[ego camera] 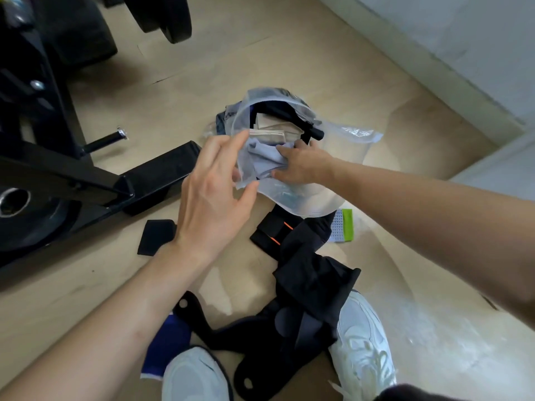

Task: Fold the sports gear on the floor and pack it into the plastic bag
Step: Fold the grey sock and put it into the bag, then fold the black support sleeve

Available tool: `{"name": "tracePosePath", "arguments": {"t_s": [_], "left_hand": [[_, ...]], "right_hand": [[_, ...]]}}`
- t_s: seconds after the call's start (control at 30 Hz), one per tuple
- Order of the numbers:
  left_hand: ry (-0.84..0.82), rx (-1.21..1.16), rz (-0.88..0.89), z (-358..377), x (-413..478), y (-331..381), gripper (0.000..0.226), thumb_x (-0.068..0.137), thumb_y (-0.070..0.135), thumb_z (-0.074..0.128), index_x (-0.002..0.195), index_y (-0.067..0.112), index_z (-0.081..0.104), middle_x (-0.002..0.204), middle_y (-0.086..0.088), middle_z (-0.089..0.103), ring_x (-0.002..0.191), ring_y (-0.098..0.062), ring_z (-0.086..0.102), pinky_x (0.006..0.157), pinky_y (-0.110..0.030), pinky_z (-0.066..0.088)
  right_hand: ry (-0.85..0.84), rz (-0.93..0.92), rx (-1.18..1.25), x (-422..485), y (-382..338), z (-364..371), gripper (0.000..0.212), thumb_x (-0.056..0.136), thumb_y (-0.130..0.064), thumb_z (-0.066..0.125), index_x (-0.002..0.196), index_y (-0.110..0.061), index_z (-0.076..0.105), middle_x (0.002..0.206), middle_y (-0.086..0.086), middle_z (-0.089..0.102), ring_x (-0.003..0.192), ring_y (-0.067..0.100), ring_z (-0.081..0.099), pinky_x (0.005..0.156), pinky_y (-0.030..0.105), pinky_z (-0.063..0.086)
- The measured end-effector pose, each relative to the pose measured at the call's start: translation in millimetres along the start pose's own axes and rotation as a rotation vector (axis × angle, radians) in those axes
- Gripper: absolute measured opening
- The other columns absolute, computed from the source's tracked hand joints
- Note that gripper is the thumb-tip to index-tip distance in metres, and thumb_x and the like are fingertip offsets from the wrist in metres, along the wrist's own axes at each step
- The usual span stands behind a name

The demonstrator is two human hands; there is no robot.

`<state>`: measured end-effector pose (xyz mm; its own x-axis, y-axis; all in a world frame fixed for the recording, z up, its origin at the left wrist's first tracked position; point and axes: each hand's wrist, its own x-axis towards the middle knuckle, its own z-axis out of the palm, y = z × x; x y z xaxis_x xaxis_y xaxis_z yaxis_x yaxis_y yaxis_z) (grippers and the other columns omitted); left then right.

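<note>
Fingers of the right hand [301,166] are curled round a pale grey cloth [265,160], which is held bunched at the mouth of the plastic bag [350,146]. Fingers of the left hand [214,183] are spread and nearly straight, with the index tip and thumb laid against the near rim of the bag; whether the film is pinched cannot be told.

The bag is seen lying about midway across the floor [202,68], its mouth turned toward the person. A beige folded piece [275,130] and a black piece [278,108] are packed inside it.

Toward the near edge of the floor more gear is scattered. A black strap with an orange stripe [270,230] is placed just below the bag, with a black garment [312,276] draped over its near end. A green and grey item [344,225] is found just beside them. A small black pad [156,235] is partly hidden by the left wrist. A black brace [260,342] is spread between two white shoes [362,342], and a blue piece [168,348] is set beside it.

Along the left edge of the floor a black gym frame [58,169] and a weight plate [29,221] are seen.
</note>
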<state>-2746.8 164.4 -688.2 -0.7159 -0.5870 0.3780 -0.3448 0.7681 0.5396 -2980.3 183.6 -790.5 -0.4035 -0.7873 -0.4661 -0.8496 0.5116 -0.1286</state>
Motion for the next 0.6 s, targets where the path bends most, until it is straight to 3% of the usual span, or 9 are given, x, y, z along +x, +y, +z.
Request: {"name": "tracePosePath", "arguments": {"t_s": [0.07, 0.13, 0.2, 0.27, 0.33, 0.4, 0.47, 0.53, 0.6], "left_hand": [[0.002, -0.036, 0.008, 0, -4, -1, 0.063, 0.083, 0.007, 0.078, 0.141, 0.010, 0.055, 0.119, -0.004, 0.056, 0.080, -0.010, 0.057, 0.075, -0.023, 0.056], [0.013, -0.093, 0.019, -1, -12, -1, 0.060, 0.083, 0.005, 0.078, 0.138, 0.011, 0.057, 0.123, -0.003, 0.053, 0.086, -0.010, 0.059, 0.079, -0.011, 0.051], [0.052, -0.144, 0.005, -3, -25, 0, 0.054, 0.081, 0.004, 0.078, 0.132, 0.010, 0.061, 0.128, -0.005, 0.050, 0.093, -0.012, 0.059, 0.083, -0.014, 0.052], [0.107, -0.157, -0.021, -2, -45, 1, 0.045, 0.080, 0.003, 0.079, 0.123, 0.009, 0.065, 0.124, -0.007, 0.049, 0.091, -0.014, 0.059, 0.081, -0.018, 0.053], [0.097, -0.168, -0.060, 8, -73, -1, 0.036, 0.081, 0.006, 0.078, 0.115, 0.010, 0.068, 0.115, -0.002, 0.050, 0.084, -0.013, 0.057, 0.077, -0.023, 0.054], [-0.023, -0.172, -0.096, 24, -102, -4, 0.031, 0.082, 0.015, 0.077, 0.112, 0.014, 0.069, 0.110, 0.002, 0.054, 0.087, -0.013, 0.058, 0.076, -0.032, 0.055], [-0.231, -0.165, -0.128, 42, -130, -5, 0.037, 0.082, 0.029, 0.076, 0.117, 0.021, 0.067, 0.115, 0.007, 0.055, 0.101, -0.014, 0.058, 0.082, -0.039, 0.054], [-0.480, -0.138, -0.184, 58, -153, -1, 0.059, 0.078, 0.050, 0.075, 0.131, 0.029, 0.059, 0.127, 0.011, 0.050, 0.116, -0.013, 0.050, 0.094, -0.040, 0.051], [-0.708, -0.078, -0.236, 72, -172, 3, 0.086, 0.070, 0.068, 0.072, 0.144, 0.034, 0.046, 0.140, 0.011, 0.041, 0.126, -0.014, 0.042, 0.103, -0.037, 0.045]], "right_hand": [[-0.026, -0.012, -0.040, 4, -1, -8, 0.072, 0.087, -0.072, 0.041, 0.147, -0.033, 0.030, 0.141, 0.016, 0.044, 0.130, 0.038, 0.038, 0.104, 0.048, 0.029], [0.014, -0.029, 0.068, -5, -5, -13, 0.075, 0.084, -0.071, 0.046, 0.149, -0.040, 0.025, 0.141, 0.016, 0.045, 0.131, 0.036, 0.040, 0.104, 0.046, 0.029], [0.097, -0.039, 0.214, -37, -10, -11, 0.078, 0.086, -0.062, 0.055, 0.152, -0.038, 0.023, 0.142, 0.017, 0.043, 0.129, 0.037, 0.043, 0.107, 0.044, 0.030], [0.270, -0.081, 0.337, -88, -11, -2, 0.066, 0.090, -0.045, 0.061, 0.149, -0.025, 0.040, 0.140, 0.014, 0.047, 0.122, 0.037, 0.046, 0.107, 0.042, 0.036], [0.520, -0.151, 0.469, -149, -10, 12, 0.039, 0.089, -0.029, 0.062, 0.127, -0.018, 0.062, 0.126, 0.005, 0.058, 0.112, 0.028, 0.054, 0.097, 0.038, 0.045], [0.635, -0.156, 0.522, -194, -4, 39, 0.020, 0.085, -0.023, 0.062, 0.102, -0.017, 0.070, 0.100, -0.004, 0.064, 0.095, 0.018, 0.058, 0.084, 0.033, 0.049], [0.513, -0.134, 0.486, -217, 7, 75, 0.024, 0.083, -0.035, 0.063, 0.099, -0.020, 0.071, 0.094, -0.008, 0.064, 0.092, 0.015, 0.057, 0.081, 0.035, 0.051], [0.269, -0.168, 0.373, -226, 20, 105, 0.054, 0.078, -0.057, 0.061, 0.119, -0.023, 0.067, 0.114, -0.003, 0.063, 0.105, 0.020, 0.053, 0.091, 0.041, 0.050], [0.019, -0.183, 0.281, -228, 32, 124, 0.084, 0.070, -0.072, 0.061, 0.140, -0.028, 0.052, 0.138, 0.001, 0.050, 0.121, 0.028, 0.045, 0.103, 0.046, 0.043]]}}
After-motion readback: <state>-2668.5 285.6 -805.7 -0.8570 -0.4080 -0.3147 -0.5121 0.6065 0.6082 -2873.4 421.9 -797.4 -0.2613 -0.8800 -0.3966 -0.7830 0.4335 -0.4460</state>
